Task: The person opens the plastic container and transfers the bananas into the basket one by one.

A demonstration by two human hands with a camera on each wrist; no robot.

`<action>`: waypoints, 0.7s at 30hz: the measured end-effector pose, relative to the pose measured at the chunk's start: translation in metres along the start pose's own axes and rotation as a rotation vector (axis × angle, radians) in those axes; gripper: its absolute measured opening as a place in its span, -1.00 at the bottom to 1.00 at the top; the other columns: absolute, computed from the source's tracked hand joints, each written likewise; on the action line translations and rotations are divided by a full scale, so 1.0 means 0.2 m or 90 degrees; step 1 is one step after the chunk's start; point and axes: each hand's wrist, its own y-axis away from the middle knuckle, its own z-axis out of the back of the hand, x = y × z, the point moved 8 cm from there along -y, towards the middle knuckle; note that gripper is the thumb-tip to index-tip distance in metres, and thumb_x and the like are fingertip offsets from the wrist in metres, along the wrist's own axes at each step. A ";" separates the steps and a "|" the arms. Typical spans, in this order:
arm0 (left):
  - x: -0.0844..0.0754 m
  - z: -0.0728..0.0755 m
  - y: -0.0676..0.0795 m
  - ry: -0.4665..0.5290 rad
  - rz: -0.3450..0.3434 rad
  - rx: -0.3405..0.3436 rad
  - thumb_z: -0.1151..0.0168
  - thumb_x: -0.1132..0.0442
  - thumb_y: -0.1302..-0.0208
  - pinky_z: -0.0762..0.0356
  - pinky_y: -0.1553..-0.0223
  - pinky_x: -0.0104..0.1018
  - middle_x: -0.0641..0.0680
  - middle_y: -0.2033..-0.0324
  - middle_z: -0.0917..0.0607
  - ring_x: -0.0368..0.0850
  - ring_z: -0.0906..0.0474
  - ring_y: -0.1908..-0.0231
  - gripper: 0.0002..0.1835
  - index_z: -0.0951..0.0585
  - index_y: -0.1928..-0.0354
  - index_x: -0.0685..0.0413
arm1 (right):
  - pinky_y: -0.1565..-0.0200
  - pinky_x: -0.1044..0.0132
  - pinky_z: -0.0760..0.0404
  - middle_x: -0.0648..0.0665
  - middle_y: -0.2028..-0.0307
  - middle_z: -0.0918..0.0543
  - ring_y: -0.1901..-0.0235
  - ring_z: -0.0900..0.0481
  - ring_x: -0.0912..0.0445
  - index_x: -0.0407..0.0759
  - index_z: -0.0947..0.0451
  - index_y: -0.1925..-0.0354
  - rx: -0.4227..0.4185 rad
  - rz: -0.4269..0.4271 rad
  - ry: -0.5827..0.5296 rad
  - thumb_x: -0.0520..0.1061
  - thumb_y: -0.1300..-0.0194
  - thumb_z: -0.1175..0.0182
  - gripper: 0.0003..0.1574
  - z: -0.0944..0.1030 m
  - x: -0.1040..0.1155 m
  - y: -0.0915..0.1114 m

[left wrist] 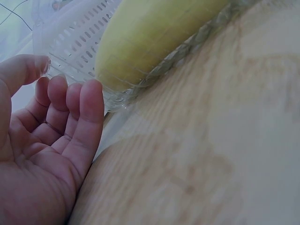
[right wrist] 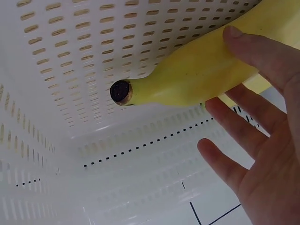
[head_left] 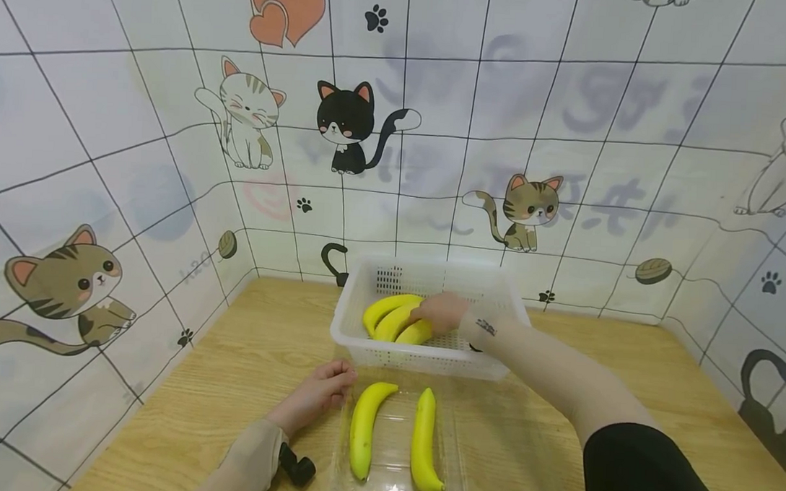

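Note:
In the head view my right hand [head_left: 444, 312] reaches into the white perforated plastic basket [head_left: 422, 355], over several yellow bananas [head_left: 391, 303]. The right wrist view has its thumb on one side of a banana [right wrist: 187, 77] and fingertips on the other, pinching it; the dark-tipped stem points away from the palm. My left hand [head_left: 328, 388] is at the far left corner of a clear plastic container [head_left: 394, 437], its thumb and curled fingers pinching the rim. Two bananas lie lengthwise in this container, one on the left [head_left: 362, 432] and one on the right [head_left: 425, 442].
The basket stands at the back of the wooden table [head_left: 266, 328], close to a wall sheet [head_left: 433, 203] printed with cats and grid lines. Similar sheets rise at the left and right. The clear container sits just in front of the basket.

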 end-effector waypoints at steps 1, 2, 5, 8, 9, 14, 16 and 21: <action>0.00 0.00 0.00 -0.002 0.000 -0.002 -0.10 0.16 -0.43 -0.35 0.36 -0.38 -0.02 0.40 -0.42 -0.18 -0.35 0.37 -0.81 -0.38 0.21 0.13 | -0.10 0.14 -0.46 0.09 0.06 -0.64 0.03 -0.55 0.13 0.23 -0.56 -0.14 -0.002 -0.009 0.010 -0.11 -0.26 -0.32 -0.51 0.00 -0.01 0.00; 0.00 0.00 0.00 -0.003 0.000 -0.002 -0.10 0.16 -0.43 -0.36 0.35 -0.38 -0.02 0.40 -0.42 -0.18 -0.35 0.37 -0.81 -0.38 0.21 0.12 | -0.08 0.15 -0.48 0.10 0.10 -0.64 0.08 -0.55 0.14 0.22 -0.57 -0.11 -0.004 -0.020 0.020 -0.11 -0.24 -0.33 -0.52 0.00 -0.02 0.01; 0.00 0.00 0.00 -0.007 -0.005 -0.003 -0.09 0.17 -0.44 -0.37 0.35 -0.38 -0.03 0.40 -0.42 -0.18 -0.36 0.38 -0.83 -0.38 0.23 0.11 | 0.03 0.21 -0.50 0.12 0.24 -0.62 0.22 -0.51 0.18 0.17 -0.61 -0.01 -0.005 -0.046 0.040 -0.13 -0.16 -0.39 -0.57 0.01 -0.05 0.02; 0.00 0.00 -0.01 -0.009 -0.008 -0.003 -0.09 0.17 -0.44 -0.37 0.35 -0.37 -0.03 0.40 -0.42 -0.17 -0.36 0.38 -0.83 -0.38 0.25 0.10 | 0.09 0.25 -0.49 0.14 0.32 -0.59 0.31 -0.46 0.19 0.15 -0.62 0.06 -0.004 -0.072 0.046 -0.12 -0.12 -0.42 -0.62 0.02 -0.07 0.03; 0.01 0.00 -0.01 -0.009 -0.009 -0.003 -0.08 0.18 -0.44 -0.38 0.35 -0.37 -0.03 0.40 -0.42 -0.18 -0.36 0.38 -0.84 -0.38 0.25 0.09 | 0.10 0.26 -0.49 0.14 0.34 -0.59 0.33 -0.46 0.20 0.13 -0.63 0.08 -0.007 -0.078 0.045 -0.12 -0.11 -0.43 -0.63 0.02 -0.07 0.03; 0.01 0.00 -0.01 -0.008 -0.011 -0.001 -0.09 0.17 -0.43 -0.39 0.35 -0.38 -0.02 0.40 -0.42 -0.17 -0.37 0.37 -0.83 -0.38 0.24 0.10 | 0.13 0.25 -0.52 0.10 0.37 -0.60 0.37 -0.47 0.18 0.06 -0.62 0.16 -0.027 -0.081 0.060 -0.08 -0.08 -0.45 -0.68 0.04 -0.08 0.03; 0.01 0.00 -0.01 -0.007 -0.011 -0.001 -0.10 0.17 -0.43 -0.39 0.35 -0.38 -0.02 0.39 -0.42 -0.18 -0.38 0.37 -0.83 -0.38 0.23 0.11 | 0.14 0.24 -0.53 0.08 0.37 -0.61 0.37 -0.49 0.17 0.05 -0.60 0.17 -0.031 -0.082 0.071 -0.07 -0.07 -0.45 -0.67 0.04 -0.08 0.02; 0.02 0.00 0.00 0.001 -0.005 -0.002 -0.11 0.16 -0.43 -0.38 0.34 -0.38 -0.03 0.40 -0.42 -0.18 -0.38 0.37 -0.82 -0.38 0.21 0.11 | 0.12 0.21 -0.55 0.03 0.35 -0.64 0.34 -0.55 0.14 0.02 -0.59 0.14 -0.043 -0.089 0.082 -0.03 -0.06 -0.45 -0.63 0.05 -0.08 0.02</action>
